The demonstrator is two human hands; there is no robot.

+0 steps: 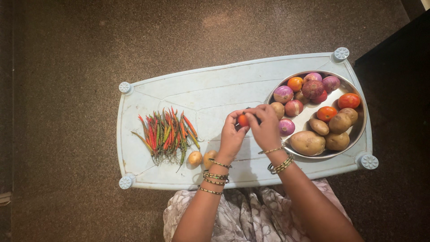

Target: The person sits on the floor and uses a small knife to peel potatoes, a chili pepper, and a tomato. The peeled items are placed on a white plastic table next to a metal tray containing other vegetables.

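Tomato (243, 120) pinched between fingers of left hand (232, 136) and right hand (266, 127), over table (179, 96), left of steel bowl (362, 120); probably stem-picking, needing gentle grip.

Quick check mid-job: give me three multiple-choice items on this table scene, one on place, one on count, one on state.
1. Where do the red and green chillies lie? A in the round steel tray B on the pale blue plastic table's left part C on the floor
2. How many small potatoes lie loose beside the chillies? A two B four C none
3. What holds the small red tomato? A nothing B left hand alone C both hands

Key: B, they lie on the table; A, a pair shows; C, left hand and right hand pinch it.
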